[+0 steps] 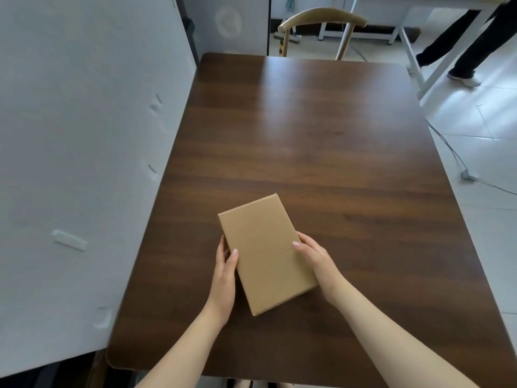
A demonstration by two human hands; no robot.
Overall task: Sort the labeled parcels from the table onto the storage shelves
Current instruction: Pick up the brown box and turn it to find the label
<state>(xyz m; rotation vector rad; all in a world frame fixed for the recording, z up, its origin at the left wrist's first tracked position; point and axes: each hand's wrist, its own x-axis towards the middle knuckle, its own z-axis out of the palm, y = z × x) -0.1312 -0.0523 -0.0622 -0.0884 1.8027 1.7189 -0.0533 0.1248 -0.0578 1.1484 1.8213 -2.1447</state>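
A plain brown cardboard parcel lies on the dark wooden table, near its front edge, turned slightly to the left. No label shows on its top face. My left hand grips its left long side, thumb on top. My right hand grips its right long side, thumb on top as well. No storage shelves are in view.
A white panel wall runs along the table's left edge. A wooden chair stands at the far end. At the back right, a person's legs step beside a white table frame. A cable lies on the tiled floor.
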